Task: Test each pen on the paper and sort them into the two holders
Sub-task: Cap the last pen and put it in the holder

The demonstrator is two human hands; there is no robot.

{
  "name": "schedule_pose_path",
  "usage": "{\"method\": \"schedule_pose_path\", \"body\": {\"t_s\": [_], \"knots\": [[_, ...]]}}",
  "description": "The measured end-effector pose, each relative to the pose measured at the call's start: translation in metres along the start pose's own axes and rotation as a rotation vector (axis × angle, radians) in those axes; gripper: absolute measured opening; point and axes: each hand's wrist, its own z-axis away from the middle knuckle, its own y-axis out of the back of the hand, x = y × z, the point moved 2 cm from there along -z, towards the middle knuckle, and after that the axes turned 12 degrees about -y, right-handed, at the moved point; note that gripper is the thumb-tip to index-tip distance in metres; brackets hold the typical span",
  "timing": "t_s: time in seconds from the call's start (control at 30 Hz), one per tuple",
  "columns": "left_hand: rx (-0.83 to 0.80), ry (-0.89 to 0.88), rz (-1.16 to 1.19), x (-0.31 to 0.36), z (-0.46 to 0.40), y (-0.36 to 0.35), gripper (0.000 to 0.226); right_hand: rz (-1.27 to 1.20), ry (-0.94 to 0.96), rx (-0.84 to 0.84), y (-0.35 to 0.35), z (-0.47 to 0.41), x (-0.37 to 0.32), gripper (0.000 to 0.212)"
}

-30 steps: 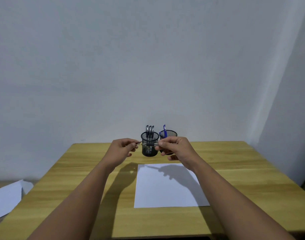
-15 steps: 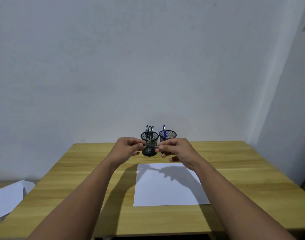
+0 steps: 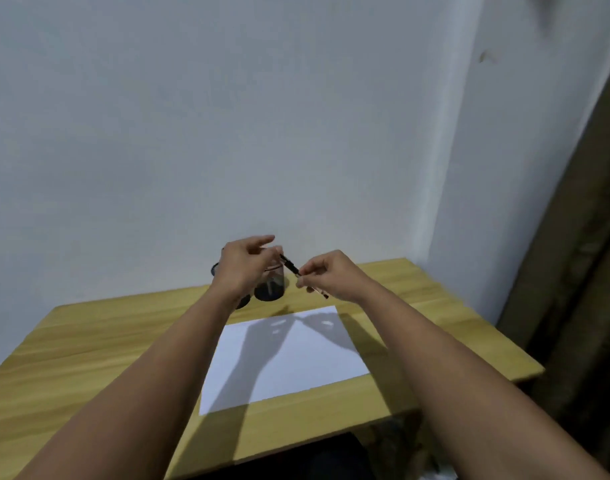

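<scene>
- The right hand [image 3: 331,273] is pinching a pen [image 3: 305,278] between thumb and fingers, holding it in the air above the far edge of the paper [image 3: 286,358].
- The pen is slanting, with its dark upper end pointing up and toward the left hand [image 3: 243,268] and its lower end sticking out below the right hand.
- The left hand is hovering at the pen's upper end, with the forefinger stretched out and the other fingers loosely curled; whether these fingers are touching the pen cannot be told through the blur.
- One dark mesh holder [image 3: 270,287] is standing just beyond the paper's far edge, partly hidden behind the left hand.
- A second holder [image 3: 216,268] is showing only as a dark rim at the left of that hand.
- The paper is lying flat on the wooden counter [image 3: 89,344], with both arms' shadows falling across it.
- A pale wall [image 3: 227,116] is rising beyond the paper, behind the counter.
</scene>
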Motion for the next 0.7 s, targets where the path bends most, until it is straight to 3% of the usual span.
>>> {"method": "schedule_pose_path", "body": {"t_s": [0.13,0.33,0.5,0.6,0.7], "knots": [[-0.217,-0.173,-0.247,0.012,-0.004,-0.089,0.051,-0.019,-0.099,0.283,0.078,0.023,0.044,0.002],[-0.546,-0.301,-0.437,-0.006,0.031,-0.227,0.051,-0.222,-0.294,0.763,0.198,0.094,0.155,0.021],[-0.773,-0.402,-0.564,-0.032,0.053,-0.323,0.052,-0.367,-0.545,1.179,0.247,0.175,0.267,0.020],[-0.875,-0.499,-0.657,-0.048,0.061,-0.363,0.057,-0.348,-0.732,1.210,0.244,0.213,0.325,0.026],[-0.925,-0.583,-0.805,-0.064,0.067,-0.387,0.063,-0.297,-0.901,1.116,0.228,0.232,0.376,0.040]]}}
